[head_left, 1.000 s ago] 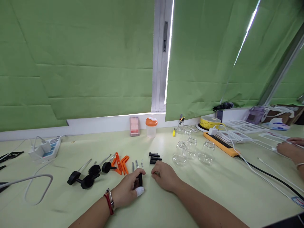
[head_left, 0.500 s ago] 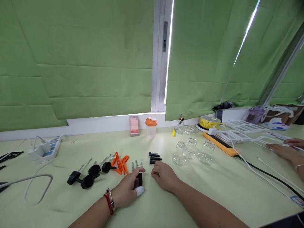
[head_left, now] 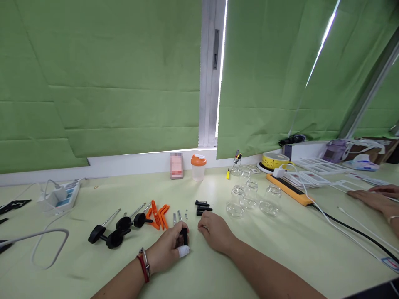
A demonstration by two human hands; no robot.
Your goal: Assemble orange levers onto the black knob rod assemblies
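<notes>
Holding the black part (head_left: 185, 237) between thumb and fingers, the left hand (head_left: 168, 246) could scatter the tiny bits (head_left: 186, 214) just beyond with a careless nudge, as could the right hand (head_left: 216, 232), its fingers curled nearby, around what, if anything, I cannot tell.

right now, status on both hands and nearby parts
Left hand holds black part. Right hand curled, any grip hidden, near small black pieces. Glass jars farther off, right side.

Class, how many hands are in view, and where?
4: left hand around a black piece; right hand near small black parts; a co-worker's nearer hand and farther hand at far right, the latter partly cut off.
</notes>
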